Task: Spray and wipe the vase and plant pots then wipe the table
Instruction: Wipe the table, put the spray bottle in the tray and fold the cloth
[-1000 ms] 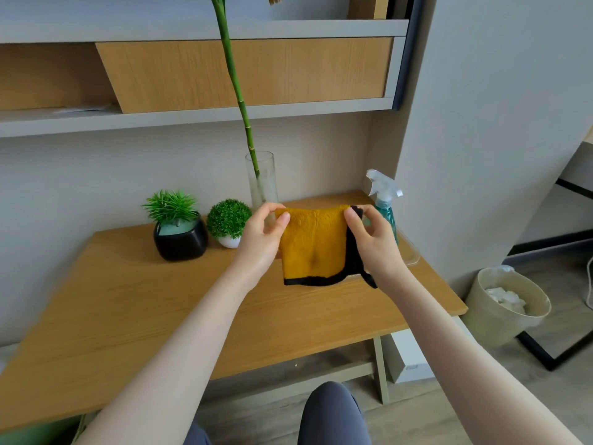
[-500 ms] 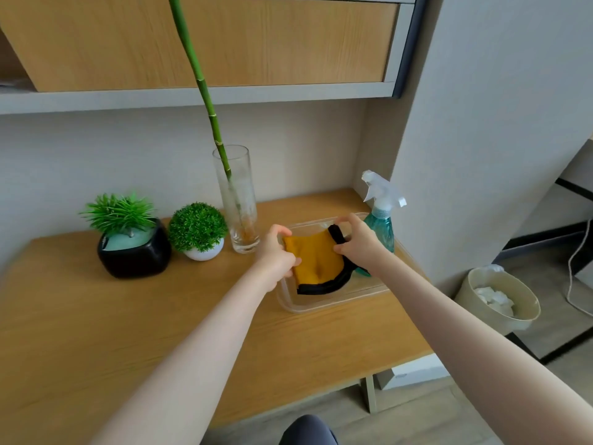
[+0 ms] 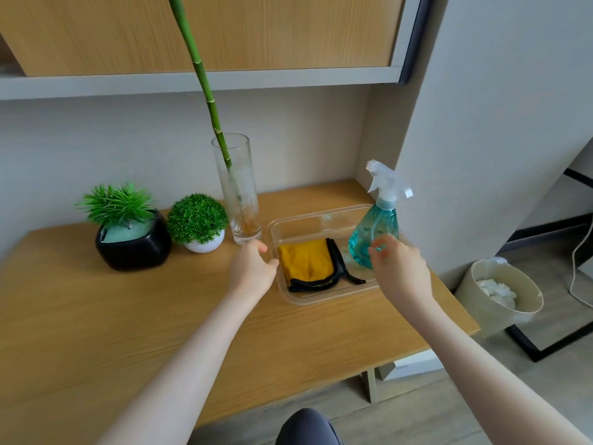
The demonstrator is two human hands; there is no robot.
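Note:
A yellow cloth [image 3: 305, 261] with black edging lies folded in a clear plastic tray [image 3: 316, 216] on the wooden table [image 3: 128, 316]. A teal spray bottle [image 3: 377, 224] stands in the tray's right end. Left of the tray stands a tall glass vase [image 3: 239, 200] holding a bamboo stalk [image 3: 205, 85]. Further left are a small white pot [image 3: 203, 246] with a round green plant and a black pot [image 3: 133, 250] with a spiky plant. My left hand [image 3: 252, 271] hovers by the tray's left wall, holding nothing. My right hand [image 3: 399, 273] hovers just in front of the bottle, fingers loose and holding nothing.
A shelf with a wooden cabinet front [image 3: 224, 33] hangs over the back of the table. A wall [image 3: 481, 123] closes the right side. A beige waste bin [image 3: 500, 297] with crumpled paper stands on the floor to the right, beside a black frame.
Both hands lowered the cloth into the tray and let go of it. They have drawn apart, the left to the tray's left side, the right toward the spray bottle.

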